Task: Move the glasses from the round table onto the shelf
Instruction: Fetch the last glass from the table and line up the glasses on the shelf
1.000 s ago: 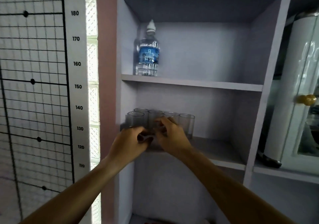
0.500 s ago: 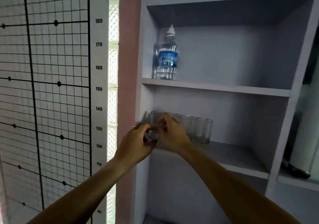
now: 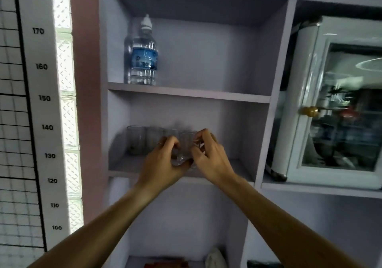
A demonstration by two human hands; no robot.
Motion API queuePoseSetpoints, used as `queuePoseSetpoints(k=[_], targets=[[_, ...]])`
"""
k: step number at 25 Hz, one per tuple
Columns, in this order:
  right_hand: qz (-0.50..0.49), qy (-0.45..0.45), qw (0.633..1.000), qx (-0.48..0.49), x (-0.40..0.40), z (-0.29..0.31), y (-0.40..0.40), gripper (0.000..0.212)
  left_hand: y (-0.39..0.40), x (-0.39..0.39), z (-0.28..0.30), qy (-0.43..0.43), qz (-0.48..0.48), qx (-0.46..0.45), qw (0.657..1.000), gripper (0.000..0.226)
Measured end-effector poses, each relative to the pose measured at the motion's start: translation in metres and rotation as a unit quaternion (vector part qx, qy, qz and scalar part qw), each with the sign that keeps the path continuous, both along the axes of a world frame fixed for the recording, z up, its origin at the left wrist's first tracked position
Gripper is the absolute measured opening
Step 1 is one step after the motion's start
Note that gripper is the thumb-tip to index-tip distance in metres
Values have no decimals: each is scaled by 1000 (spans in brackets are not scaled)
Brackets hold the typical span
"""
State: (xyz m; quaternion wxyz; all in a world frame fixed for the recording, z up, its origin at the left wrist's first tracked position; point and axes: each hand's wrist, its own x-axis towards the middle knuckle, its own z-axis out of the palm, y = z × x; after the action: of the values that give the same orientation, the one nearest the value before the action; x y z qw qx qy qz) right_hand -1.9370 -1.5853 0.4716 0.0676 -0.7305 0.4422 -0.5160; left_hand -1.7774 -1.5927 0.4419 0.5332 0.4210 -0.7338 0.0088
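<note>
Both hands, left hand (image 3: 163,162) and right hand (image 3: 208,156), close their grip around one glass (image 3: 184,150) on the shelf (image 3: 128,167): rigid, slippery, breakable, best held by its sidewalls.

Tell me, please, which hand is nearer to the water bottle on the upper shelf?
Left. The left hand is below the water bottle, slightly to its right; the right hand is further right, both one shelf down.
</note>
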Motion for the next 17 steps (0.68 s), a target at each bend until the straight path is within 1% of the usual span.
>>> queuePoseSetpoints(k=[4, 8, 11, 14, 17], targets=[[-34, -9, 999, 26, -32, -6, 4, 8, -4, -34, -1, -16, -38, 3, 999, 46], [-56, -8, 997, 50, -51, -10, 2, 7, -9, -51, 0, -25, -61, 20, 998, 44], [-60, -23, 996, 56, -59, -11, -1, 17, -14, -57, 1, -25, -60, 37, 997, 39], [-59, -42, 996, 53, -62, -13, -3, 32, -21, -61, -1, -24, -34, 30, 999, 32], [-57, -53, 996, 51, -62, -16, -7, 36, -27, -63, -3, -17, -16, 35, 999, 29]])
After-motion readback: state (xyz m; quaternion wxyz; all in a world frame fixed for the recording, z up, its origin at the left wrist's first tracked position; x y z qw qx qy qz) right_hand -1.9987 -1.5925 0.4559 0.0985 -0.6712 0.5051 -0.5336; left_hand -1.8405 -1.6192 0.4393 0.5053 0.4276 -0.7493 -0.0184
